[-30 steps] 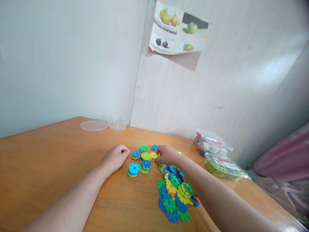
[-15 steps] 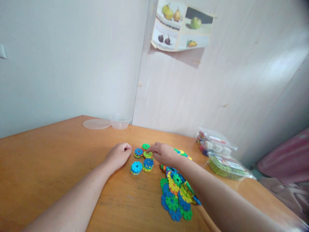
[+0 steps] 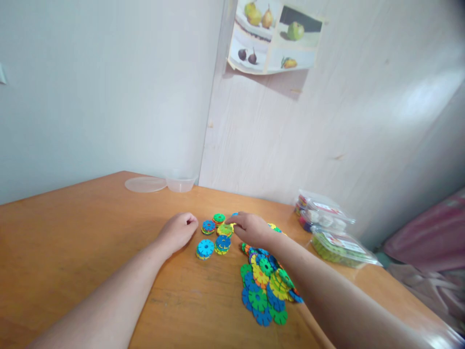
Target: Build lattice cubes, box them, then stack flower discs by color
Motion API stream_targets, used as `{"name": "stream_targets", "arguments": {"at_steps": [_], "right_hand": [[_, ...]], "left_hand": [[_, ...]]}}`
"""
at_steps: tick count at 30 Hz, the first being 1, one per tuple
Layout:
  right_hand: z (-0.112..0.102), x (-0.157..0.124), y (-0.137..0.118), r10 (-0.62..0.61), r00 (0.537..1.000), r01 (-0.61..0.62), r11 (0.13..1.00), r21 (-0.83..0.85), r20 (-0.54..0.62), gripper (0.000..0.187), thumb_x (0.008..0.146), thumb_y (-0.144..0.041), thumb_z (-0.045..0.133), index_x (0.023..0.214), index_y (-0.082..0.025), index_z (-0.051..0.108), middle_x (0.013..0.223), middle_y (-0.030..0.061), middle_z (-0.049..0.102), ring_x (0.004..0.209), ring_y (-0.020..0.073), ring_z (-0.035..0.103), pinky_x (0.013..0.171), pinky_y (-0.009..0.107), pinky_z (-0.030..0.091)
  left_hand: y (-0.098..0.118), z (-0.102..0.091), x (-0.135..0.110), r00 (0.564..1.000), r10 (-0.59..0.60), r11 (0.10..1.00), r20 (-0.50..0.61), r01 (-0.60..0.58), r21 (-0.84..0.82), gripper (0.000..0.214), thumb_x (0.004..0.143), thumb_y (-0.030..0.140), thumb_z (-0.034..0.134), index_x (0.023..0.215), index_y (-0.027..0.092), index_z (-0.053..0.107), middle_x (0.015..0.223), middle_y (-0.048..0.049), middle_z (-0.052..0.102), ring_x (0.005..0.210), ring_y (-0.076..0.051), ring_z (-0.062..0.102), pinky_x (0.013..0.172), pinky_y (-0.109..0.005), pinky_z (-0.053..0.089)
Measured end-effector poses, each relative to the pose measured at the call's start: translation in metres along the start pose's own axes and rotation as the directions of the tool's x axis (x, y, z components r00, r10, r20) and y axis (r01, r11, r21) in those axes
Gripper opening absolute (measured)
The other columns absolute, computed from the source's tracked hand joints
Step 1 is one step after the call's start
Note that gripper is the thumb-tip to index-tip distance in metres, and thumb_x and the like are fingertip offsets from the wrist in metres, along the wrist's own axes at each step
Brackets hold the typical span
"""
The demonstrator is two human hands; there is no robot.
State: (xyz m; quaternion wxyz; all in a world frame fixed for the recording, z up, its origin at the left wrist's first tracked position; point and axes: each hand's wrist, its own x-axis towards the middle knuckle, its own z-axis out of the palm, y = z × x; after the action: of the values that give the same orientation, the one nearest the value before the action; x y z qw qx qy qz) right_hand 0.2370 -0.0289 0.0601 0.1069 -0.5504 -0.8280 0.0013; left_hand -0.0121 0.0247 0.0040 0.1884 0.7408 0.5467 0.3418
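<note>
My left hand (image 3: 179, 234) rests on the table in a loose fist, its fingers curled in; nothing shows in it. Beside it stand small stacks of notched plastic flower discs: a blue-topped stack (image 3: 208, 227), a green-topped stack (image 3: 218, 219), a light-blue-topped stack (image 3: 205, 248) and a dark-blue-topped stack (image 3: 223, 243). The fingers of my right hand (image 3: 252, 229) are closed at the edge of a yellow-green stack (image 3: 224, 230); its thumb is hidden. A loose pile of mixed flower discs (image 3: 263, 286) lies below my right hand and forearm.
A clear plastic tub (image 3: 180, 184) and its round lid (image 3: 146, 184) are at the table's back edge. To the right are clear packs (image 3: 325, 215) and a green-filled pack (image 3: 343, 248). A fruit picture sheet (image 3: 274, 39) hangs on the wall.
My right hand has shifted slightly right, and the yellow-green stack has moved a little the same way. A blue disc now shows behind the hand. My left hand has kept its place.
</note>
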Motion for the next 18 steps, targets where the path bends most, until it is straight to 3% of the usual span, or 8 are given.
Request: {"name": "stream_targets", "arguments": {"at_steps": [4, 9, 13, 18], "right_hand": [[-0.013, -0.006, 0.02, 0.133, 0.989, -0.133, 0.991, -0.004, -0.065, 0.036, 0.086, -0.021, 0.049, 0.114, -0.024, 0.071, 0.11, 0.0052, 0.071, 0.099, 0.0187, 0.063, 0.084, 0.026, 0.044], [-0.027, -0.026, 0.066, 0.303, 0.953, -0.301, 0.952, -0.048, 0.024, 0.028, 0.078, -0.023, 0.059, 0.101, -0.021, 0.074, 0.091, 0.0033, 0.072, 0.078, 0.0165, 0.062, 0.065, 0.024, 0.041], [-0.024, -0.041, 0.094, 0.395, 0.916, -0.392, 0.919, -0.05, 0.066, 0.031, 0.077, -0.033, 0.066, 0.103, -0.02, 0.074, 0.093, 0.0043, 0.072, 0.08, 0.0176, 0.063, 0.063, 0.025, 0.04], [-0.012, -0.049, 0.106, 0.467, 0.877, -0.459, 0.884, -0.088, 0.115, 0.04, 0.073, -0.047, 0.072, 0.102, -0.019, 0.073, 0.094, 0.0055, 0.074, 0.082, 0.0203, 0.066, 0.062, 0.025, 0.04]], "left_hand": [[-0.001, 0.0, 0.001, 1.0, -0.004, 1.0, 0.001, 0.004, -0.004, 0.02, 0.079, 0.033, 0.049, 0.073, 0.021, 0.063, 0.076, -0.0017, 0.07, 0.075, -0.019, 0.062, 0.063, -0.027, 0.038], [-0.003, 0.0, 0.002, 1.0, 0.006, 1.0, 0.001, -0.006, -0.014, 0.02, 0.078, 0.034, 0.048, 0.071, 0.021, 0.063, 0.075, -0.0018, 0.07, 0.074, -0.02, 0.062, 0.062, -0.028, 0.038], [-0.003, 0.001, 0.003, 1.0, -0.001, 1.0, 0.007, 0.001, -0.023, 0.021, 0.078, 0.035, 0.048, 0.07, 0.022, 0.063, 0.074, -0.0016, 0.069, 0.074, -0.02, 0.062, 0.062, -0.027, 0.038], [0.0, -0.001, 0.001, 1.0, -0.014, 1.0, 0.001, 0.014, -0.021, 0.022, 0.078, 0.035, 0.048, 0.07, 0.021, 0.063, 0.075, -0.0014, 0.069, 0.075, -0.019, 0.062, 0.061, -0.027, 0.037]]}}
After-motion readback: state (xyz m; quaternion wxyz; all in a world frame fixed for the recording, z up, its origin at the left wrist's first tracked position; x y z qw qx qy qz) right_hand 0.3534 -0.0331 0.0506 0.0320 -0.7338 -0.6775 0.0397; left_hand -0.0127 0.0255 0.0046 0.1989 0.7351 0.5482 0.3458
